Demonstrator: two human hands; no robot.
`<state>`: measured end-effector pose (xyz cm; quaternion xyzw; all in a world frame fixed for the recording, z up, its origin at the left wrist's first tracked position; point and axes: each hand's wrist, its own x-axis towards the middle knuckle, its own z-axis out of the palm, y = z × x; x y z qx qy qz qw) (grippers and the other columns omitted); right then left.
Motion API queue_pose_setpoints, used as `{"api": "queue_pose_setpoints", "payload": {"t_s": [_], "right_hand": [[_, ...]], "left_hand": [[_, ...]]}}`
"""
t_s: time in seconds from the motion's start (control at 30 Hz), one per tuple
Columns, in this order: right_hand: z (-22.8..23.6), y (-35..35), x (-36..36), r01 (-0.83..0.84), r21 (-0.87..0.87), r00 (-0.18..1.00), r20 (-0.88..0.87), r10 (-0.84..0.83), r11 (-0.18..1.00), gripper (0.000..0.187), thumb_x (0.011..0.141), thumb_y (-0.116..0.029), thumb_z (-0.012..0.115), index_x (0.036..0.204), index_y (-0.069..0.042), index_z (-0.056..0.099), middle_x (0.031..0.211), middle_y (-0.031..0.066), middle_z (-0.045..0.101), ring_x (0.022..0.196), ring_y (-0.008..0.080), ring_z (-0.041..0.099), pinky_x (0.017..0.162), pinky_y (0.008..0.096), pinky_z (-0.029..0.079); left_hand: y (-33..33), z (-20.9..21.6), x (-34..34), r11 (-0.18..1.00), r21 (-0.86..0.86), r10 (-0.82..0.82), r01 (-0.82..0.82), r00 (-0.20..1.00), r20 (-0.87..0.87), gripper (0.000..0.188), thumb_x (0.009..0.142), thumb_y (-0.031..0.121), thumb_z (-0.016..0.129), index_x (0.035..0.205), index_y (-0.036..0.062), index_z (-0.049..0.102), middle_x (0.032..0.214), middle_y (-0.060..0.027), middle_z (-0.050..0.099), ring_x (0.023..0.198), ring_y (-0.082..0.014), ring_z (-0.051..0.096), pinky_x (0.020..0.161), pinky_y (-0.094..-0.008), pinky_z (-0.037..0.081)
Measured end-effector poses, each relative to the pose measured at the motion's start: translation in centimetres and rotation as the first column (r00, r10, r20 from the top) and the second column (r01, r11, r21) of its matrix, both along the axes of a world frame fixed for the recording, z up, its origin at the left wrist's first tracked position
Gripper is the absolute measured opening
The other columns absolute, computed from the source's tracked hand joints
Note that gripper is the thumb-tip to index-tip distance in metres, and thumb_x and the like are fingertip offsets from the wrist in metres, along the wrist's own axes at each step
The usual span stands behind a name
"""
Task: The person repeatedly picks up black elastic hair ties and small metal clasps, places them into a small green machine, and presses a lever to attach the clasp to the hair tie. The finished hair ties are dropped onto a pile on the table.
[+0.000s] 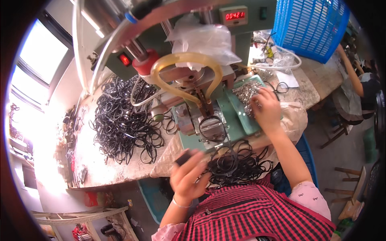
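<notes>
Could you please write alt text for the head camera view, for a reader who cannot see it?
A person at a green bench press machine reaches the right hand into a pile of small metal parts, while the left hand holds a small dark object. Heaps of black cord loops cover the bench; a blue basket stands behind.

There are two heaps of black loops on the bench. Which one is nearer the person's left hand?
The smaller heap of black loops, at the bench's near edge just right of the left hand. The bigger heap spreads farther away, left of the green machine.
</notes>
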<state>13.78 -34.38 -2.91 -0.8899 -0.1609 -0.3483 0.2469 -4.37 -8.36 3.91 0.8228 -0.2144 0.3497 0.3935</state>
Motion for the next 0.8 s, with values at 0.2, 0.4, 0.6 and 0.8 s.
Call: {"api": "queue_pose_setpoints", "payload": {"t_s": [0.2,0.4,0.6,0.8], "right_hand": [[-1.1,-1.6,-2.1,0.089,0.860,0.921,-0.263,0.287,0.503,0.008,0.093,-0.009,0.062,0.097,-0.006,0.069,0.097,0.0058,0.073,0.086,0.0162,0.066,0.077,0.0286,0.052],[-0.1,2.9,0.7,0.084,0.968,0.899,-0.176,0.402,0.235,0.012,0.095,-0.011,0.066,0.102,-0.003,0.071,0.088,0.0016,0.070,0.080,0.0089,0.063,0.073,0.0219,0.049],[0.4,0.7,-2.7,0.130,0.771,0.892,-0.366,0.266,0.623,0.014,0.087,-0.008,0.073,0.101,-0.003,0.075,0.088,0.0021,0.072,0.082,0.0103,0.065,0.076,0.0254,0.051],[0.3,-4.0,-7.1,0.198,0.609,0.944,-0.330,0.019,0.768,0.013,0.084,-0.002,0.074,0.097,-0.004,0.075,0.093,0.0046,0.073,0.087,0.0153,0.067,0.080,0.0276,0.051]], "left_hand": [[8.4,4.7,0.8,0.807,-0.342,0.566,-0.481,0.796,0.216,0.015,0.100,-0.006,0.047,0.111,-0.0051,0.059,0.107,-0.0183,0.069,0.096,-0.0231,0.066,0.092,-0.0345,0.054],[13.3,-5.0,13.3,0.664,0.609,0.574,-0.433,0.818,-0.044,0.013,0.078,0.008,0.072,0.090,0.0066,0.071,0.103,-0.0155,0.065,0.095,-0.0374,0.057,0.096,-0.0510,0.044],[16.5,-7.3,14.9,0.709,0.490,0.610,-0.508,0.790,-0.064,0.009,0.084,0.009,0.066,0.089,0.0049,0.072,0.124,-0.0143,0.068,0.112,-0.0341,0.062,0.101,-0.0487,0.044],[21.0,-3.4,5.9,0.637,-0.108,0.677,-0.763,0.621,-0.394,0.026,0.103,0.010,0.049,0.082,0.0046,0.062,0.089,-0.0097,0.073,0.076,-0.0155,0.062,0.070,-0.0273,0.050]]}}
